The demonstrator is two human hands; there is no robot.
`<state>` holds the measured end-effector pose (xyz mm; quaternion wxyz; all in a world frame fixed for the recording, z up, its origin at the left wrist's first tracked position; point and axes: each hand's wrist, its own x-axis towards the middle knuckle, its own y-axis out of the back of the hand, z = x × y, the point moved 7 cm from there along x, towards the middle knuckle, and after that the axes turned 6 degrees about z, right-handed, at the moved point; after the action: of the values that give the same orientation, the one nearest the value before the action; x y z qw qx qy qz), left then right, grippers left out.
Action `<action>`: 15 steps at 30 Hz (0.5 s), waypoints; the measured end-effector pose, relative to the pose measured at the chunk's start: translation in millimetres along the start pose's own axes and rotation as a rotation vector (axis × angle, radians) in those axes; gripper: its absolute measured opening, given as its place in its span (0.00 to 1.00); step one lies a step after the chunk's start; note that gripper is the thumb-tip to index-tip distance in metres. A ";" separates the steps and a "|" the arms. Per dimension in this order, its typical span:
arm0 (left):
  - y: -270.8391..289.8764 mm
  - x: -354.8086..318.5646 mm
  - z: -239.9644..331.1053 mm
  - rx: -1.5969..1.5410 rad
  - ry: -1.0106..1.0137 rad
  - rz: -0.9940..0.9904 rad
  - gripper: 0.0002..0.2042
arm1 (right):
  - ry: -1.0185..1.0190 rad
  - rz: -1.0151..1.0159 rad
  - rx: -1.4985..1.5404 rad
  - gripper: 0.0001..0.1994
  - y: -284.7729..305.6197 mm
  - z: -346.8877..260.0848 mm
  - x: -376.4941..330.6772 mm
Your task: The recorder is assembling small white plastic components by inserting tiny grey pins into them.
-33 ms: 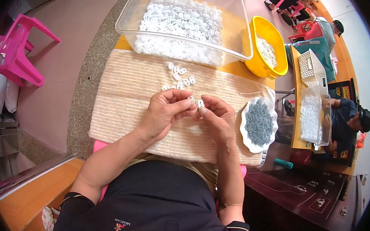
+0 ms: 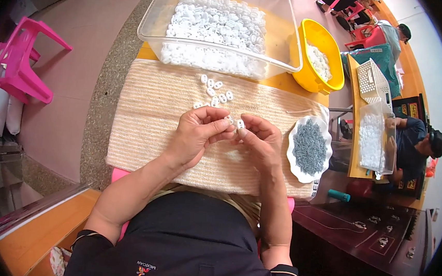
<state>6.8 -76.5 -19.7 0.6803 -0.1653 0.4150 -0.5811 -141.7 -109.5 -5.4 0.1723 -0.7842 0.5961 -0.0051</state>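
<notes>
My left hand (image 2: 200, 134) and my right hand (image 2: 260, 140) meet above the striped towel (image 2: 144, 127), fingertips almost touching. Between my right thumb and fingers is a small white oval plastic piece (image 2: 240, 124) with two dark holes. My left thumb and forefinger pinch a tiny whitish piece (image 2: 229, 119), mostly covered by the fingers. Just beyond my hands, several loose white oval pieces (image 2: 210, 91) of the same kind lie on the towel. Right of my right hand, a white scalloped dish (image 2: 291, 167) holds a heap of small slender grey pieces (image 2: 309, 147).
Behind the towel stands a large clear plastic bin (image 2: 151, 40) full of white pieces, with a yellow tub (image 2: 334, 85) to its right. A pink stool (image 2: 18, 70) is at far left. On the right, a person (image 2: 413, 140) sits by another clear bin (image 2: 371, 139).
</notes>
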 end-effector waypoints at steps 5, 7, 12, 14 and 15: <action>-3.1 -2.6 0.6 0.103 -0.004 0.010 0.07 | 0.000 0.015 0.012 0.15 2.4 -2.7 -1.1; -5.9 -3.6 1.4 0.162 -0.006 -0.008 0.08 | -0.006 0.022 -0.002 0.15 3.2 -3.7 -0.5; -6.6 -3.6 1.2 0.169 -0.002 -0.007 0.09 | -0.038 0.045 -0.037 0.15 7.7 -2.5 0.1; -5.9 -3.4 1.0 0.172 0.005 0.000 0.08 | -0.041 0.064 -0.045 0.14 7.5 -3.0 0.3; -5.7 -3.9 0.2 0.164 0.018 0.000 0.08 | -0.046 0.065 -0.044 0.14 6.9 -2.2 -0.1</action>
<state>3.3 -74.5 -14.1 0.6877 -0.1037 0.3723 -0.6145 -148.6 -111.6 -5.2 0.1689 -0.7679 0.6171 0.0316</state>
